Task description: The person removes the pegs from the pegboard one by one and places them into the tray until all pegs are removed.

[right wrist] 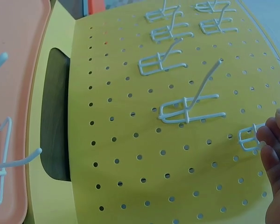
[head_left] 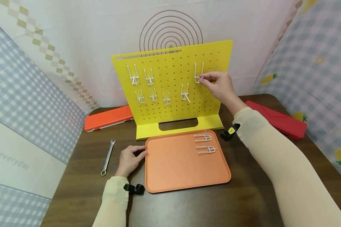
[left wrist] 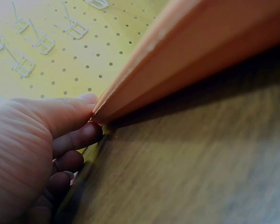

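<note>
A yellow pegboard stands upright with several white wire hooks on it, among them one hook right of its middle. My right hand pinches another white pegboard hook against the board's upper right. In the right wrist view the fingers of my right hand partly cover that hook. In front of the board lies an orange tray, with two loose white hooks at its right side. My left hand holds the tray's left rim between thumb and index finger.
A combination wrench lies on the wooden table left of the left hand. An orange-red case sits behind on the left. To the right, a red case lies beyond the right forearm. Patterned cloth hangs behind and at both sides.
</note>
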The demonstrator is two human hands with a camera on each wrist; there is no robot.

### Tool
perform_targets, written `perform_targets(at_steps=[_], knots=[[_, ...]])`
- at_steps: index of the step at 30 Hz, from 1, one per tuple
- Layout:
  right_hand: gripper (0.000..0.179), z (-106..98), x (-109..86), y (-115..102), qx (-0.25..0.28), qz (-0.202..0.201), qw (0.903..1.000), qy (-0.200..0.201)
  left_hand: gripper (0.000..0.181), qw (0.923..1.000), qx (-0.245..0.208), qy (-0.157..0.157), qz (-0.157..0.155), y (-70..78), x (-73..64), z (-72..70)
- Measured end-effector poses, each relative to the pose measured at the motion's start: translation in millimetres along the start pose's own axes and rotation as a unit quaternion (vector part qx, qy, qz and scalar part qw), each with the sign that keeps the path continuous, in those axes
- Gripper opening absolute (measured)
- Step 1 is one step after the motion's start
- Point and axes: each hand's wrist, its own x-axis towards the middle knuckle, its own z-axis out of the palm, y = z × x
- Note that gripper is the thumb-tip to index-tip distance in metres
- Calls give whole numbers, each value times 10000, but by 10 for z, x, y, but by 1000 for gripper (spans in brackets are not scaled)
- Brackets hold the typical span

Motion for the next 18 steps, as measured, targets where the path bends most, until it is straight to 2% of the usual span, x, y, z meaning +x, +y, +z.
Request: perform_targets(at_steps=[12, 18], knots=[[26, -10, -40, -37, 28, 92, 10000, 6, 21, 9999, 14, 102, 100, -16, -22, 18], [24, -35, -73, -57, -4, -19, 10000, 77, 21, 9998, 28, 108, 146, -15, -9, 9]])
